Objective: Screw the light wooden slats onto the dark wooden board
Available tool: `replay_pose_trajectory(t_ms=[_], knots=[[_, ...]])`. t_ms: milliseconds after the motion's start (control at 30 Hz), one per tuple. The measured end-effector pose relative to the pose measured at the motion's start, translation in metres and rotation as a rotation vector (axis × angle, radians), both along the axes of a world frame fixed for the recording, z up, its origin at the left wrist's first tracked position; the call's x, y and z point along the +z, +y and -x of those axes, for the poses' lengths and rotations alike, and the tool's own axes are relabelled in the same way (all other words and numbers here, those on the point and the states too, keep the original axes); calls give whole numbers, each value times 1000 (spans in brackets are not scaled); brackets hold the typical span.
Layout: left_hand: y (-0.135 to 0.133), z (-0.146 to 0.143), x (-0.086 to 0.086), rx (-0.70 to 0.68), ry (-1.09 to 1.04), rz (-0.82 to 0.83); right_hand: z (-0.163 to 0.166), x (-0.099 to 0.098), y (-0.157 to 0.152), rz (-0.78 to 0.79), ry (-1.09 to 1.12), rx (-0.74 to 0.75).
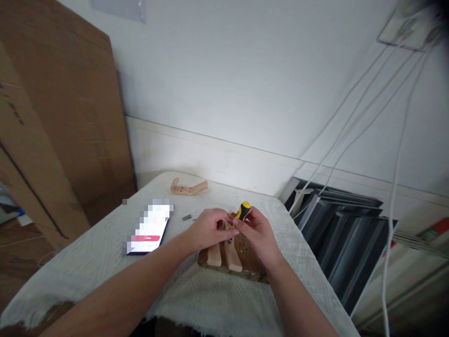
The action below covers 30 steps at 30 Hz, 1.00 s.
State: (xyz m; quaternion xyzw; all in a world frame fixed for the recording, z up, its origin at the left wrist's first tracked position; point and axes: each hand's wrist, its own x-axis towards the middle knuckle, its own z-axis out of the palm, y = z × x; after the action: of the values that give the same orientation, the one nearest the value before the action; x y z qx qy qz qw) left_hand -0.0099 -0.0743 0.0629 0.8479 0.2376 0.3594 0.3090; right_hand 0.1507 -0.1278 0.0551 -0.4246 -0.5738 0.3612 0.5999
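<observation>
A short screwdriver [242, 211] with a yellow and black handle stands nearly upright, and my right hand [258, 230] is closed around it. My left hand [212, 228] meets it from the other side, its fingers curled in a pinch beside the lower end of the handle. What those fingers pinch, if anything, is hidden. Beneath both hands lies a brown wooden board [250, 255]. Two pale wooden pieces, a left one [214, 255] and a right one [233, 256], rest on it, with small dark spots on the right piece. The screwdriver's tip is out of sight.
A bent wooden piece [189, 188] with holes lies at the back of the cloth-covered table [105, 276]. A lit phone [149, 231] and a small grey piece [187, 217] lie left of the hands. Dark panels [345, 248] lean at right; a cardboard box [70, 117] stands left.
</observation>
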Motion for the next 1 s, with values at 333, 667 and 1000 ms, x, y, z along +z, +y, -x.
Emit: replay_pose_trajectory(t_ms=[333,667,1000], knots=[[-2,0,4,14,0,29,-1,0,-1,-20,-15,-9],[0,0,1,-20,22,-14,0,1,-2,-10,-13,-4],[-3,-1,1,-23,33,-1,-1,1,-3,-47,-63,-21]])
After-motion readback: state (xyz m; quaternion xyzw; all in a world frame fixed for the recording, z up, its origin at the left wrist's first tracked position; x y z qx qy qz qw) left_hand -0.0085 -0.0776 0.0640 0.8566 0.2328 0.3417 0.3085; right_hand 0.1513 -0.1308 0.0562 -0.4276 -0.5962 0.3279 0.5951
